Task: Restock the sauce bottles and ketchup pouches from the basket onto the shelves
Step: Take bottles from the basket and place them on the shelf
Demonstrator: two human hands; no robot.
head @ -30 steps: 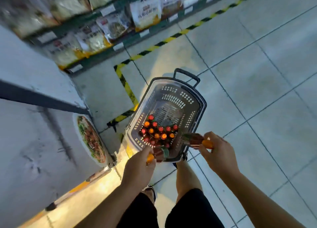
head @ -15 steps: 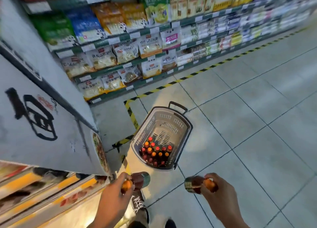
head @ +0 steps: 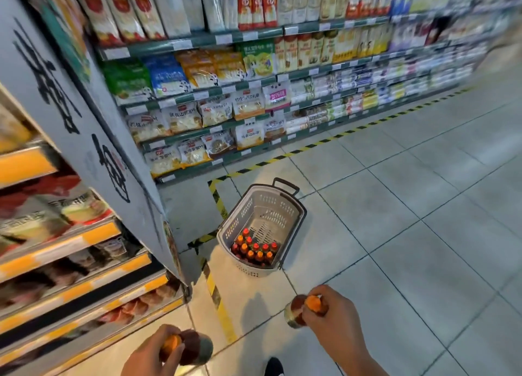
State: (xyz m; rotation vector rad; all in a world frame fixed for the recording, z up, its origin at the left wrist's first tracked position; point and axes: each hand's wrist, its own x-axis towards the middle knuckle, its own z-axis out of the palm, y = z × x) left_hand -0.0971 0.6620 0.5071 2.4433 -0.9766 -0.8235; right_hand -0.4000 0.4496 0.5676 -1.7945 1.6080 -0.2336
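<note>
Two hands each grip a sauce bottle near the basket.

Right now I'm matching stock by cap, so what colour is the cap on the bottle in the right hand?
Orange, seen in the head view on the bottle.

One head-worn wide-angle view looks forward and steeply down from standing height, the floor far below.
</note>
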